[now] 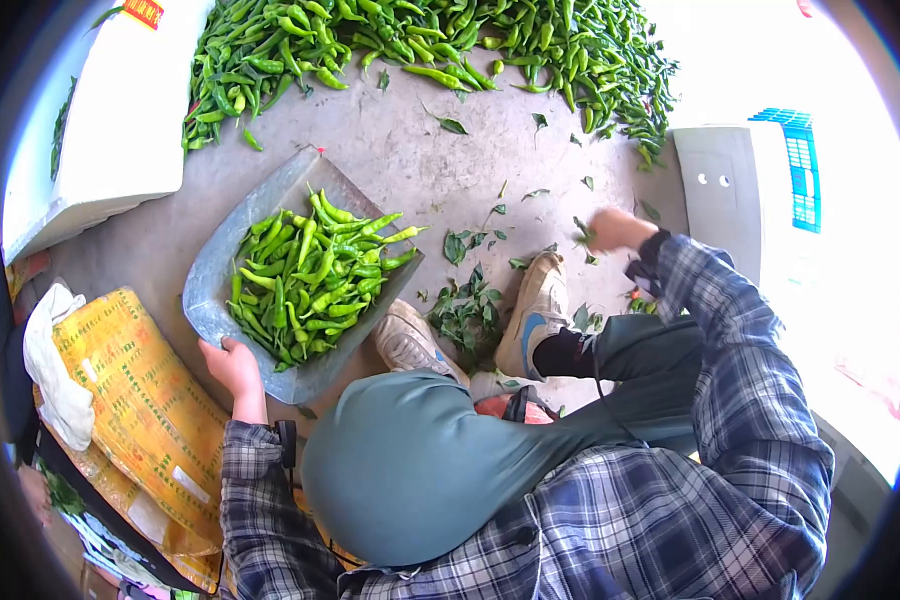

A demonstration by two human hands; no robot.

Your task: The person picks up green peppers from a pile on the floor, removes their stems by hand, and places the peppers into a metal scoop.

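A grey metal scoop (210, 290) full of green chili peppers (310, 270) rests at the left, tilted beside my knee. My left hand (235, 370) grips its near rim, thumb on top and the other fingers hidden beneath. Out to the right, my right hand (618, 231) is closed over the floor, slightly blurred. A green leaf (582, 232) shows at its fingertips and appears pinched there. Below that hand is my right shoe (535, 310), with a heap of leaves (467, 315) between both shoes.
A large pile of green chilies (420, 40) spreads along the back of the floor (400, 140). White foam boxes stand left (120, 120) and right (720, 185), the right one near a blue crate (800, 165). A yellow printed carton (140, 390) with a white cloth (58, 370) lies at left.
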